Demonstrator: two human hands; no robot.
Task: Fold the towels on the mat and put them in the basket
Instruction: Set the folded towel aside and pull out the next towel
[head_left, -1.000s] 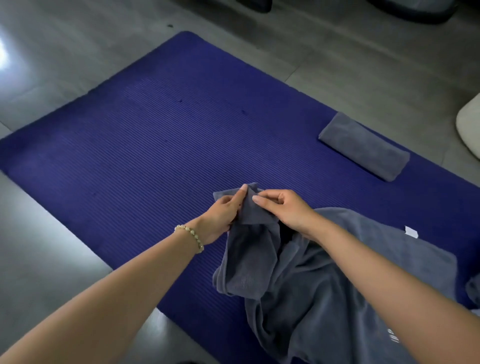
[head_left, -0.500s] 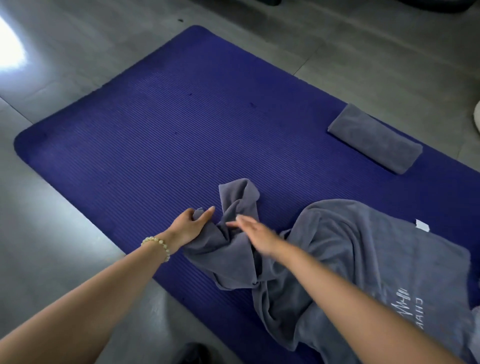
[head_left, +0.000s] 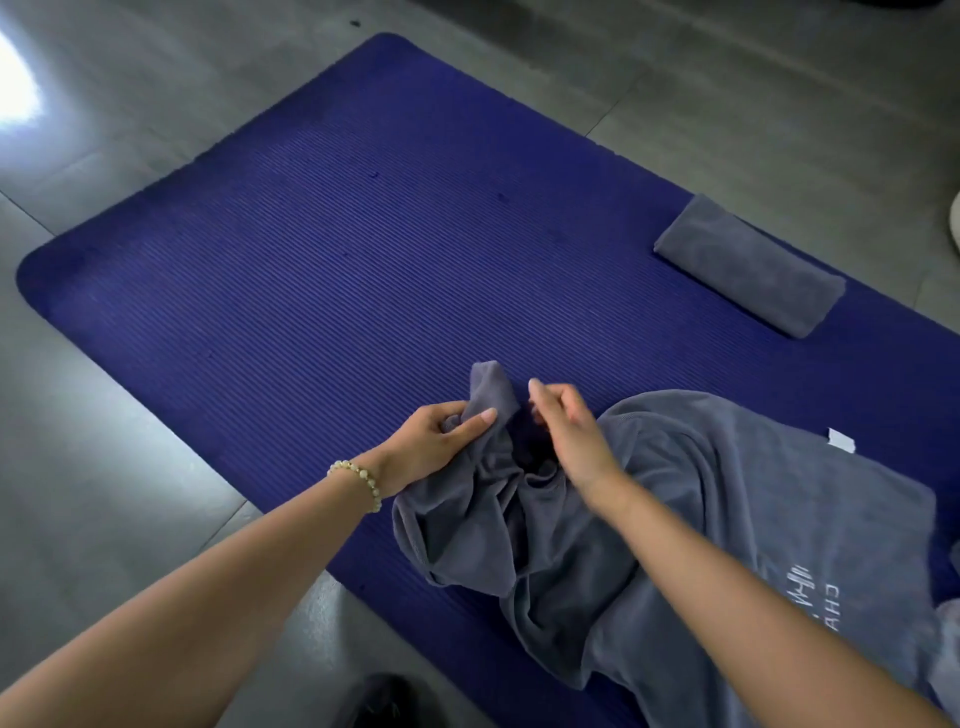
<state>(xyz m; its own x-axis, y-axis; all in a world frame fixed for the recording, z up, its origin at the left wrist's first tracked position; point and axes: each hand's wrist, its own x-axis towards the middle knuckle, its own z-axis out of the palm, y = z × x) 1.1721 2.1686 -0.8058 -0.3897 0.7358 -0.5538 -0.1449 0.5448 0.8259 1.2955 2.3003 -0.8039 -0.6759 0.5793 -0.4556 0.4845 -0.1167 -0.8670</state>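
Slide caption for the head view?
Left hand grips a crumpled grey towel on the blue mat, right hand poised beside it; a folded towel lies beyond.

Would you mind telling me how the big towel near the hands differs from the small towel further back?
The big towel lies crumpled; the small towel is folded into a neat block. The big towel covers far more of the mat than the small towel. The left hand grips the big towel; nothing touches the small towel. Both are grey.
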